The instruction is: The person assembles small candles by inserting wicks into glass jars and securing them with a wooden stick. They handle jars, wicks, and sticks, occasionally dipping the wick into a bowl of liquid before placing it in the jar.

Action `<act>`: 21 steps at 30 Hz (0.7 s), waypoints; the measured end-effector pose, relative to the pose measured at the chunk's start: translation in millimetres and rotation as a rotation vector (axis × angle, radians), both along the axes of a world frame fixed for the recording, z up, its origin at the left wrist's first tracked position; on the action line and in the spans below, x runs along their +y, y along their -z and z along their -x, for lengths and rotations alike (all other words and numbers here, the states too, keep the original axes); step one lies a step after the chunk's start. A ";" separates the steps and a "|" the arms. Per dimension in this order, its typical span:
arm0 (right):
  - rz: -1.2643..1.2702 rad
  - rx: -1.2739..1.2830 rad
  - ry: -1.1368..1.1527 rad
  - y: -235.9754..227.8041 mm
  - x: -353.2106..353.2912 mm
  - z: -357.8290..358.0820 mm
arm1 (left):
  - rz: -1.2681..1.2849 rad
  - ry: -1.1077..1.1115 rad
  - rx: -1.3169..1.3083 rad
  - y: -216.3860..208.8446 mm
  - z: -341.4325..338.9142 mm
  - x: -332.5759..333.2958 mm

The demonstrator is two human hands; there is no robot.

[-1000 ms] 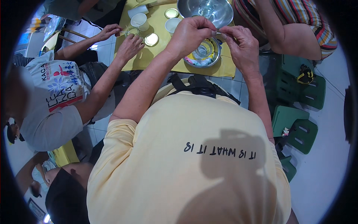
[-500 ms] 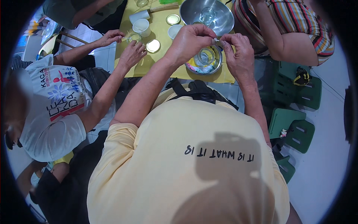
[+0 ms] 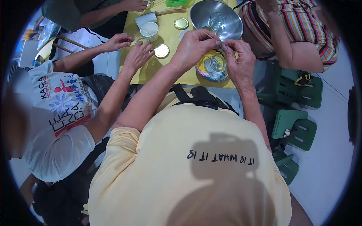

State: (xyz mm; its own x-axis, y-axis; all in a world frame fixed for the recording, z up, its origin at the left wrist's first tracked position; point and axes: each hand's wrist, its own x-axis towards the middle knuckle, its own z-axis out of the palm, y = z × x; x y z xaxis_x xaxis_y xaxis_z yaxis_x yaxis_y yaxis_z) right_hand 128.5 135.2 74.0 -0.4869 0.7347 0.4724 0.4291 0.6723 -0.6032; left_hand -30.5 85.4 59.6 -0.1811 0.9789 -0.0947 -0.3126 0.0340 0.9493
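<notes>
Above the near edge of the yellow-covered table, my two hands meet at the fingertips. My left hand (image 3: 194, 48) is closed in a pinch, with a thin wooden stick (image 3: 207, 34) showing above its fingers. The fingers of my right hand (image 3: 241, 58) are pinched beside it; what lies between them is too small to make out. Just below my hands stands a small metal bowl (image 3: 223, 78), partly covered by my fingers. In it sits a clear glass jar (image 3: 217, 63) among yellow, pink and blue material (image 3: 203, 71).
A large steel bowl (image 3: 235, 23) holding another glass jar (image 3: 216, 19) stands beyond my hands. Left of them are gold-rimmed lids (image 3: 161, 51), a white cup (image 3: 149, 31) and a stick bundle (image 3: 171, 11). Co-workers' hands (image 3: 139, 54) work at left; green chairs (image 3: 303, 132) stand at right.
My hands have lowered slightly and tilted, and the stick now shows above my left fingers. The small white piece between my fingertips is less visible. The view has shifted a little.
</notes>
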 end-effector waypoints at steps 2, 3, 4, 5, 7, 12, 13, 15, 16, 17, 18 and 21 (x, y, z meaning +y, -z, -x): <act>0.012 0.005 0.001 -1.6 -1.5 3.0 | 0.005 0.017 0.024 2.6 1.2 -2.2; 0.021 0.005 -0.003 -3.3 -3.7 2.9 | 0.007 0.026 0.035 3.4 1.4 -2.4; 0.034 0.007 -0.006 -4.1 -5.9 2.9 | 0.025 0.024 0.021 3.7 2.2 -3.0; 0.086 0.037 -0.034 -3.3 -4.2 1.7 | 0.042 0.022 0.007 3.8 2.9 -3.5; 0.187 0.099 -0.088 0.6 2.9 -3.0 | 0.065 0.017 0.010 3.1 3.1 -2.2; 0.406 0.276 -0.064 -1.2 9.1 -12.7 | 0.008 0.053 0.053 7.6 -5.9 12.1; 0.394 0.283 -0.079 -2.0 12.9 -16.6 | 0.022 0.074 0.063 6.5 -9.0 14.6; 0.299 0.248 -0.121 -2.7 19.5 -25.8 | 0.048 0.116 0.085 4.3 -14.2 19.2; 0.250 0.231 -0.146 -2.8 22.0 -29.7 | 0.052 0.114 0.107 4.7 -15.8 22.7; 0.277 0.225 -0.135 -5.1 23.2 -34.4 | 0.055 0.124 0.085 4.1 -19.9 25.3; 0.305 0.219 -0.125 -9.0 23.8 -39.0 | 0.059 0.133 0.062 1.9 -24.0 27.5; 0.302 0.178 -0.127 -13.2 32.7 -50.1 | 0.089 0.123 -0.045 -7.9 -35.4 33.3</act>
State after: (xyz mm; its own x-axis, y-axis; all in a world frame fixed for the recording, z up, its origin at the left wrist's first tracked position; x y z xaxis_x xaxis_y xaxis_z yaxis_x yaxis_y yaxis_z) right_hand 178.5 167.9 87.2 -0.5130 0.7926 0.3296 0.2237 0.4941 -0.8401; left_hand 4.9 118.7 67.5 -0.0538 0.9809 -0.1872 -0.3434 0.1578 0.9258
